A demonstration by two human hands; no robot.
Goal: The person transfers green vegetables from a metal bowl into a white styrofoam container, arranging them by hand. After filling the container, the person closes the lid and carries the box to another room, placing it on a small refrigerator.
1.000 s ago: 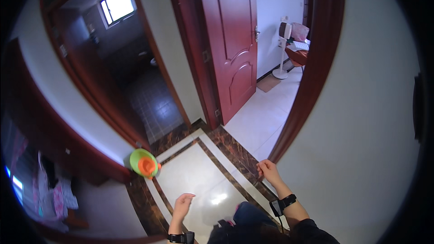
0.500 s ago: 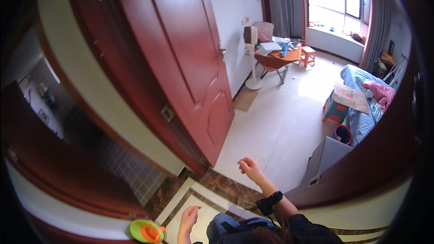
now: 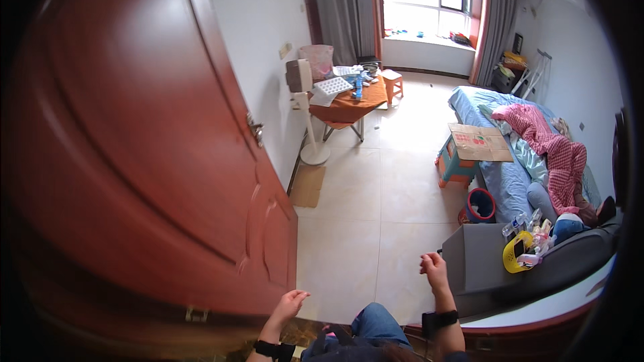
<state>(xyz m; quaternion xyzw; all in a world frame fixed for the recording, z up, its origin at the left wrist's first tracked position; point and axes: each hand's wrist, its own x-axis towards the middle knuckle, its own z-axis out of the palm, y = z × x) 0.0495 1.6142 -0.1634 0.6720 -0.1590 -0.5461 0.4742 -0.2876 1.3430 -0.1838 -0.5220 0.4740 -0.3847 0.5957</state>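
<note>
My left hand (image 3: 290, 304) hangs low in front of me, close to the lower edge of the red-brown door (image 3: 228, 161). Its fingers are curled together, and nothing shows in them. My right hand (image 3: 435, 270) is held a little farther forward, with its fingers bent in and nothing visible in the grip. Beside it stands a grey cabinet (image 3: 463, 255), apart from the hand as far as I can see. Each wrist wears a black band. On the cabinet's side lies a yellow basket (image 3: 515, 255) among bottles and small packages.
A folding table (image 3: 369, 100) with an orange cover holds white trays. Near it are a standing fan (image 3: 312, 151), flat cardboard (image 3: 308, 186) and an orange stool (image 3: 392, 84). To the right are a bin (image 3: 479, 206), a cardboard-topped stool (image 3: 456, 161) and a bed (image 3: 503, 181) with a pink checked blanket.
I have moved forward through the doorway and the view has turned right. The door looms larger on the left; the cabinet and bed show more fully. Both hands have shifted right in view.
</note>
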